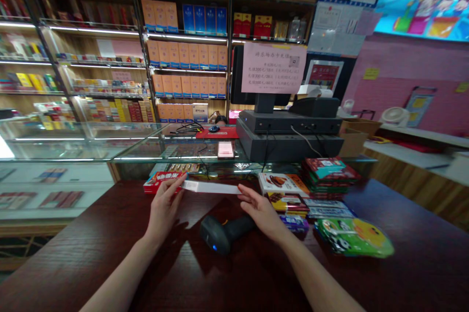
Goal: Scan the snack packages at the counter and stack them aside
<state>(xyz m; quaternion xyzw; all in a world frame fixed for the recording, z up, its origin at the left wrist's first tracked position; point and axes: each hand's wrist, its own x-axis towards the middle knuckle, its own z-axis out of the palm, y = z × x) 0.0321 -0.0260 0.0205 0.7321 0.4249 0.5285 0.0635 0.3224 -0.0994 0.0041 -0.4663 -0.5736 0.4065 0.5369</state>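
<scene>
Left hand (164, 209) at 9 o'clock of a white paper strip (210, 186), left fingers (172, 186) together and clamped on the strip's end, pressed against a red box (154, 184). Right hand (262, 214) at 3 o'clock of the strip, right fingers (245, 192) slightly apart, tips at the other end; no telling from this view whether clamped or only touching. Strip level and stretched between both hands, above a dark wooden desk (66, 263). Black barcode scanner (223, 234) at 6 o'clock, lying just below the strip. Chocolate box (282, 183) and stacked packets (328, 177) at 2 o'clock, green duck packet (353, 237) at 4 o'clock.

Main risks: a tear in the strip from too hard a pull, a drop onto the scanner from a loose right grip, and a slide of the stacked packets from a knock by the right wrist.
</scene>
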